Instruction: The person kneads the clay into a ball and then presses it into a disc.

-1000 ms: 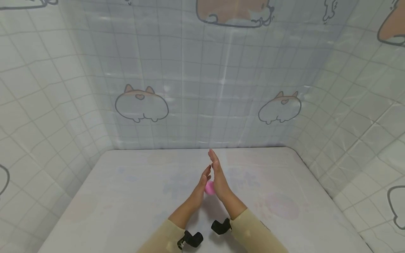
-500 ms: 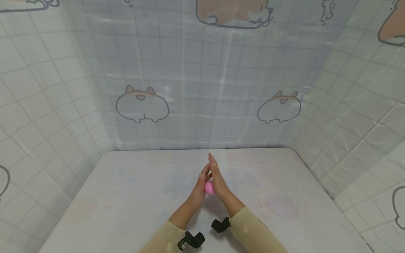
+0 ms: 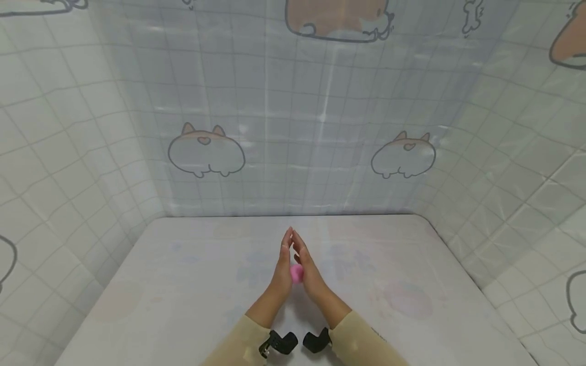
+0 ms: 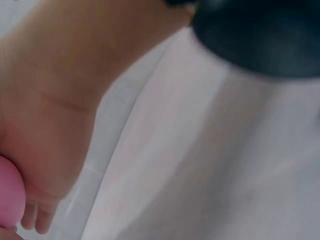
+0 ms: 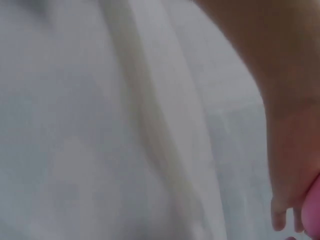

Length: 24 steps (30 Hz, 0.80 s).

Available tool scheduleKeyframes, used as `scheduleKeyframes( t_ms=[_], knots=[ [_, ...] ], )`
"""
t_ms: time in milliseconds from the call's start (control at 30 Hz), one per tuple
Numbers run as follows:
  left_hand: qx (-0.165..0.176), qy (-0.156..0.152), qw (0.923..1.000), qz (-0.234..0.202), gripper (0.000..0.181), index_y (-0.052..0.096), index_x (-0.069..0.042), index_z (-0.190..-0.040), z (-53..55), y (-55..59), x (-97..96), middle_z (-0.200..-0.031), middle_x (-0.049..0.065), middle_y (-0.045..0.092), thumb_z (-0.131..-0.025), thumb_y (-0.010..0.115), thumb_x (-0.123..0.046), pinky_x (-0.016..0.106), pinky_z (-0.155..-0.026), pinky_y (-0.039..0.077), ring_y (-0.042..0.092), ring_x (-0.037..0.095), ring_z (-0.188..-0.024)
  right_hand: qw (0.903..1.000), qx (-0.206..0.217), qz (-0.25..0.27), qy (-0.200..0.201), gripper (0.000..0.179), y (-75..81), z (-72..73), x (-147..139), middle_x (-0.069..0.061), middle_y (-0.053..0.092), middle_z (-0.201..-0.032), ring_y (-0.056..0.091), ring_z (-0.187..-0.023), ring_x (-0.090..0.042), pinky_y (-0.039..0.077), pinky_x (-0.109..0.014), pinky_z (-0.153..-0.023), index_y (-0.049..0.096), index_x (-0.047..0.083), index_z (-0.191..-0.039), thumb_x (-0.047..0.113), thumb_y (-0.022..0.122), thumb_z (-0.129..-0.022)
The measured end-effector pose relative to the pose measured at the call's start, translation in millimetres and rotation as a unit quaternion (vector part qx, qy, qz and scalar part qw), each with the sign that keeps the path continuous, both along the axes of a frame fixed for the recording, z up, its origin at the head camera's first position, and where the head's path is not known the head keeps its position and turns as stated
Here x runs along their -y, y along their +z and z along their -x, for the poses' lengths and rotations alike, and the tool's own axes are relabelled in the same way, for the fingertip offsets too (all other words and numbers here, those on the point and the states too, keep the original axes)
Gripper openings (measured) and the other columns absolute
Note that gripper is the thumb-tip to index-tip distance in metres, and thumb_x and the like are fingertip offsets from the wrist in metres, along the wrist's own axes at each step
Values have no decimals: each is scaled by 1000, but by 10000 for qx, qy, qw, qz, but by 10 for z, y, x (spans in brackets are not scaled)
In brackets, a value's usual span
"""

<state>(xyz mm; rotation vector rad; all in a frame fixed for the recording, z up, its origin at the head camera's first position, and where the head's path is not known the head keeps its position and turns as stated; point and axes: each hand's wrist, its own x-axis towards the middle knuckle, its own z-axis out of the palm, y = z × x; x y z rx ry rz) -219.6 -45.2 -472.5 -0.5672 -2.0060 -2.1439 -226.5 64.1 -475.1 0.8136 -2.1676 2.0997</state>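
Between my two palms sits a smooth, rounded pink ball [image 3: 296, 273]; its material is hard to tell. My left hand [image 3: 281, 272] presses it from the left with straight fingers. On the other side my right hand [image 3: 311, 269] lies flat against it, fingers extended and tips close to the left hand's. In the left wrist view, the pink ball [image 4: 9, 192] rests against the base of the left palm [image 4: 47, 145]. At the right wrist view's edge, part of the pink ball [image 5: 312, 212] touches the right palm [image 5: 290, 155].
A pale table [image 3: 183, 295] with faint coloured prints lies under the hands. Gridded curtain walls [image 3: 293, 101] with dog drawings stand behind and at both sides. Black wrist cameras [image 3: 283, 343] are on both cuffs, close to one another.
My right hand has slid back and left, while the left hand has come forward, so the fingertips are now about level. The pink ball has shifted slightly left between the palms.
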Motion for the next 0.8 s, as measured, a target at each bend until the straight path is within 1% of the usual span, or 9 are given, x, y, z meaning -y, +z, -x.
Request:
scheduleKeyframes(
  t_ms=[67,133,233,333,433,567,700,800],
  knots=[
    [16,174,9997,141,62,12,-15,-162,-4,12,16,-166,15,13,-109,8,-46,73,-111,1,10,41,-151,9999,-88,-31,57,62,24,-51,14,-14,13,-166,15,-149,-43,15,-64,-116,11,14,-162,46,13,-109],
    [92,282,9993,232,63,12,-16,-162,-6,20,36,-166,15,13,-108,10,-48,74,-110,1,11,41,-151,9998,-158,1,116,63,56,-101,27,-15,14,-166,15,-149,-45,15,-64,-116,12,14,-162,48,14,-109],
    [222,353,9987,276,63,14,-17,-161,9,-1,67,-166,15,14,-108,12,-50,75,-110,2,11,40,-151,9995,-276,51,162,65,108,-155,44,-15,14,-166,16,-150,-41,16,-64,-116,12,12,-162,49,13,-109],
    [335,354,9983,312,64,15,-16,-161,33,-51,91,-166,14,13,-108,13,-51,73,-111,3,10,40,-151,9990,-403,40,163,64,162,-183,52,-14,14,-166,17,-151,-35,17,-62,-116,13,11,-161,47,11,-109],
    [511,290,9974,409,67,14,-14,-161,50,-102,100,-167,14,12,-107,14,-53,72,-112,4,9,39,-151,9984,-551,-9,139,67,227,-195,49,-14,18,-165,19,-151,-33,18,-62,-116,14,10,-161,51,11,-108],
    [780,103,9955,521,70,13,-13,-161,72,-160,83,-166,15,11,-106,15,-55,73,-112,3,9,41,-151,9975,-698,-105,56,77,333,-195,32,-14,22,-164,21,-150,-34,18,-61,-116,15,9,-161,61,12,-105],
    [773,-60,9943,732,71,15,-11,-161,79,-170,51,-165,19,13,-106,13,-56,72,-112,7,11,43,-150,9976,-678,-155,2,82,413,-155,1,-12,19,-165,18,-151,-33,14,-62,-117,14,9,-161,67,15,-102],
    [737,-309,9923,945,74,14,-10,-161,61,-140,33,-165,21,11,-105,10,-59,73,-111,8,11,45,-149,9975,-690,-118,-101,80,437,-93,-27,-11,18,-165,16,-151,-32,12,-64,-116,13,11,-161,66,17,-102]
  ],
)
